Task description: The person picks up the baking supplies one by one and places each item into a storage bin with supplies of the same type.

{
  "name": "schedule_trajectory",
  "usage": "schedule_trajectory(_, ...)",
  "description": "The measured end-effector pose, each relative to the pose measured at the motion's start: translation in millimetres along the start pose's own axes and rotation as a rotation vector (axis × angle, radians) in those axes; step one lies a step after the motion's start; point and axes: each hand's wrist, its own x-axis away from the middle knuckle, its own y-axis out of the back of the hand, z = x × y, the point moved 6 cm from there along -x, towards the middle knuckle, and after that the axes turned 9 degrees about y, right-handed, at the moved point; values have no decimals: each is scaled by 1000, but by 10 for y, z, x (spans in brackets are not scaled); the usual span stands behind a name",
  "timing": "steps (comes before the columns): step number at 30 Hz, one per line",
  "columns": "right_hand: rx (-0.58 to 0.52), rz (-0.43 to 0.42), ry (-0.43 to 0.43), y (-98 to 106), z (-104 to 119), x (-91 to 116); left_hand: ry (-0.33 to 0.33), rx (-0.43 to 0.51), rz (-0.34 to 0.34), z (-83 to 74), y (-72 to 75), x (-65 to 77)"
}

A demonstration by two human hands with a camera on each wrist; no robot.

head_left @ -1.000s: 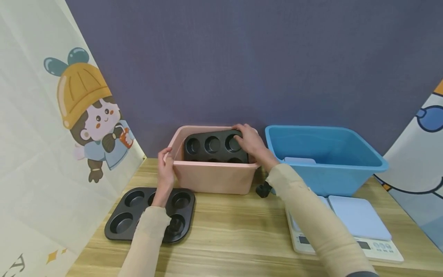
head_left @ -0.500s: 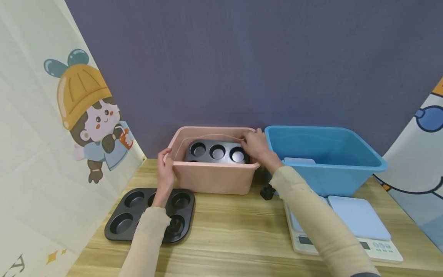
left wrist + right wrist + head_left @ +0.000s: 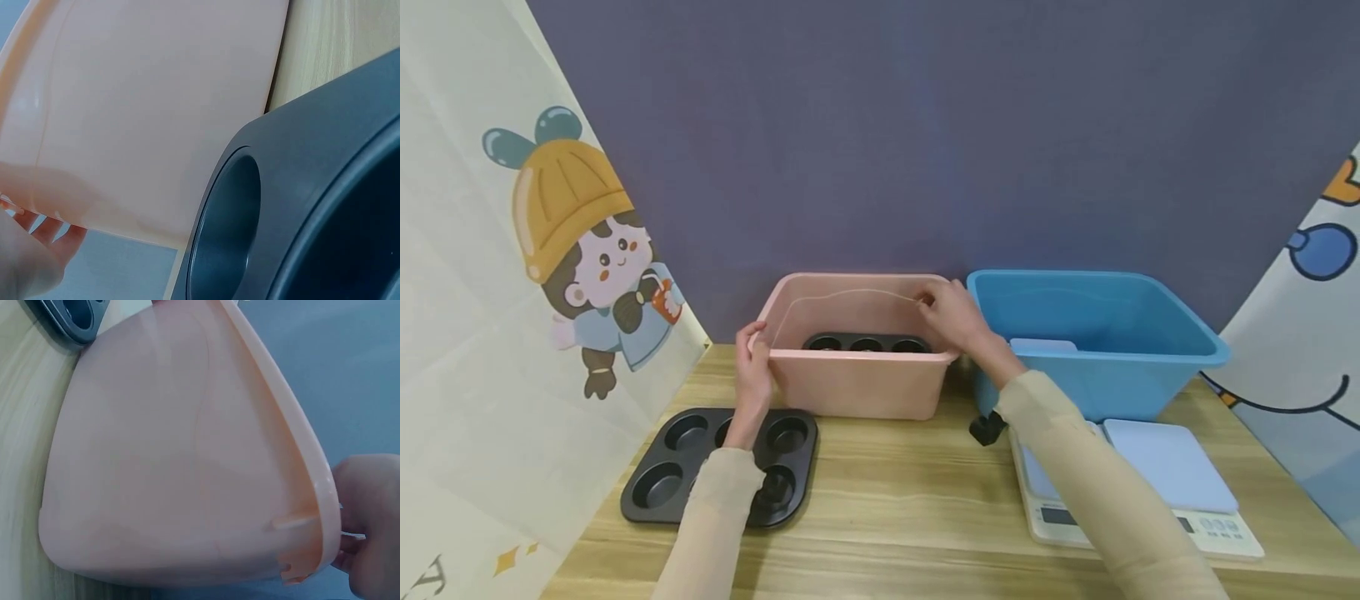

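A pink plastic bin (image 3: 861,383) stands near the back of the table. My left hand (image 3: 752,371) grips its left rim; in the left wrist view the fingertips (image 3: 69,240) curl behind the bin's edge. Low inside the bin lies a dark muffin tin (image 3: 867,340), its near part hidden by the front wall. My right hand (image 3: 951,315) hangs over the bin's right end with fingers loosely bent and apart from the tin. A second dark muffin tin (image 3: 658,483) lies flat on the table under my left forearm.
A blue bin (image 3: 1090,379) stands to the right, with a pale flat object (image 3: 1042,344) inside. Two kitchen scales with white platforms (image 3: 1168,467) lie in front of it, partly under my right sleeve. A dark curtain (image 3: 880,142) hangs close behind both bins.
The muffin tin has gone from tilted up at the pink bin's rim to lying low inside it. My right hand has let go of it. The left hand has stayed on the rim.
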Motion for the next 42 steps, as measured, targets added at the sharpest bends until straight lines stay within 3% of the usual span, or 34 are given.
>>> schedule_trajectory(8, -62, -35, 31, 29, 87, 126, 19, -30, 30, -308, -12, 196)
schedule_trajectory(18, -149, -80, 58, 57, 181, 302, 45, -42, 41, -292, -16, 197)
schedule_trajectory(28, -200, -193, 112, 123, 327, 474, 30, -28, 31, -290, -19, 215)
schedule_trajectory(42, -271, -180, 173, 86, 554, 670, 32, -28, 37, -300, -34, 225)
